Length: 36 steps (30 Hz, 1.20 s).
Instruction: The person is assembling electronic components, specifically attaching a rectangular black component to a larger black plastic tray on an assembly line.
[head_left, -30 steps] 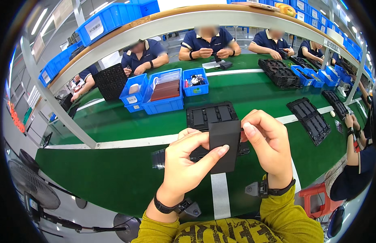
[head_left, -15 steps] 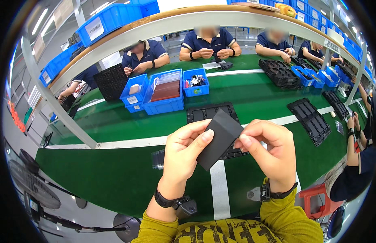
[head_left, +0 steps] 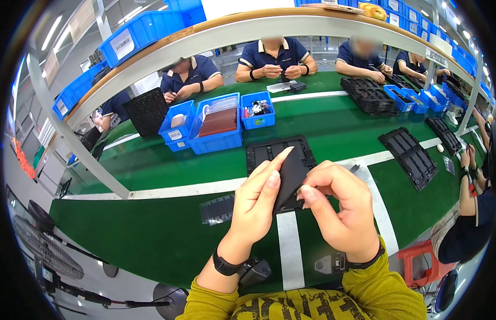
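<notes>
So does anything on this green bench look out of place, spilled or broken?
Nothing stands out. Both hands, left hand and right hand, hold a flat black part tilted above a black tray. The blue bins sit upright in a row, and another black tray lies flat to the right. No spill or damage shows.

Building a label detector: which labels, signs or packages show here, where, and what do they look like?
White rectangular label, front of the blue shelf bin, upper left.
Small white label, front of a small blue table bin.
Greenish label, front of another small blue bin.
White hanging sign, shelf rail, upper right.
No screens.
</notes>
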Each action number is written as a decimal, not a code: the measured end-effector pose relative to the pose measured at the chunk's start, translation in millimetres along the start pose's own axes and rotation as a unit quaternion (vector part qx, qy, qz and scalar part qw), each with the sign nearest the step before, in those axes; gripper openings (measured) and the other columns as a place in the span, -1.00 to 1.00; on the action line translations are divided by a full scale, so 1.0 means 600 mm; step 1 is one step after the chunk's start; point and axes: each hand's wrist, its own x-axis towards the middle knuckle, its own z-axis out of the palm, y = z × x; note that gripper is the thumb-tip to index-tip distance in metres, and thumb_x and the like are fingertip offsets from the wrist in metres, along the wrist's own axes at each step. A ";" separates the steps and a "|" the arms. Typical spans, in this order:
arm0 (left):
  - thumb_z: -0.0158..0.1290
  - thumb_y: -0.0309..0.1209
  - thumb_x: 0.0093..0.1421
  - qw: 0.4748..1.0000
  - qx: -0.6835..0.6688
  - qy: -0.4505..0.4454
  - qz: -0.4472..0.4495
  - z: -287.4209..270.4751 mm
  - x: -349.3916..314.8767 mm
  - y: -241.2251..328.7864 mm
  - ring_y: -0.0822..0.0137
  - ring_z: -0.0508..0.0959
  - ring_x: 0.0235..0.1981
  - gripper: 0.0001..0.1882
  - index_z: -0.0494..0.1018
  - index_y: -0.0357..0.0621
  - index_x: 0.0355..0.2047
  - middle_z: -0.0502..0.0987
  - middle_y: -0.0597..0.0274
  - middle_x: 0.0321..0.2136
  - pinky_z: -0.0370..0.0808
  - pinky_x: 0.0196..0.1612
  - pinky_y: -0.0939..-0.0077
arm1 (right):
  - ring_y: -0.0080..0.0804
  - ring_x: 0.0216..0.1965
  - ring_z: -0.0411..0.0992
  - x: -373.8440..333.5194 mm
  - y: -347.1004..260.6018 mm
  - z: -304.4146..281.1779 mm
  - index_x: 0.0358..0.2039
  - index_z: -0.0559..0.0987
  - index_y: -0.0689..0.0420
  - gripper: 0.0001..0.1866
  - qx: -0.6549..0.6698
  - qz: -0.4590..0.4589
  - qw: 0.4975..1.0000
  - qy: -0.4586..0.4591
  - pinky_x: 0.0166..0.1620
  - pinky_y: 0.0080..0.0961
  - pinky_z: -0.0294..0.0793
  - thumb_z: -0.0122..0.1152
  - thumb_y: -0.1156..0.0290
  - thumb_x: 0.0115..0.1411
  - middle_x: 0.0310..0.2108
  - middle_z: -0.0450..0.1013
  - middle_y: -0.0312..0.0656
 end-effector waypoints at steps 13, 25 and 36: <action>-0.08 -0.14 0.18 0.992 0.060 -0.030 0.105 -0.003 0.000 0.000 0.40 0.25 -0.43 -0.41 0.24 -0.37 0.08 0.24 0.24 -0.47 0.23 -0.30 0.60 | -0.45 -0.50 0.38 -0.005 0.000 0.005 -0.44 0.41 0.31 -0.96 0.101 0.032 0.994 -0.008 -0.43 -0.61 0.39 0.06 0.67 0.04 -0.49 0.36 -0.16; -0.03 -0.07 0.13 0.986 0.088 -0.039 0.136 -0.016 -0.001 -0.003 0.35 0.26 -0.43 -0.34 0.26 -0.40 0.06 0.27 0.21 -0.47 0.24 -0.33 0.55 | -0.49 -0.50 0.38 0.000 -0.007 -0.012 -0.48 0.43 0.30 -0.96 0.098 0.033 0.992 -0.075 -0.43 -0.61 0.38 0.09 0.68 0.01 -0.51 0.38 -0.17; 0.01 -0.13 0.09 0.977 0.137 -0.069 0.145 -0.026 0.004 -0.005 0.32 0.24 -0.44 -0.37 0.28 -0.36 0.06 0.28 0.23 -0.48 0.21 -0.28 0.49 | -0.27 -0.47 0.37 -0.001 -0.018 -0.015 -0.47 0.43 0.28 -0.90 -0.020 -0.033 0.997 -0.065 -0.40 -0.49 0.37 0.12 0.69 -0.03 -0.50 0.38 -0.11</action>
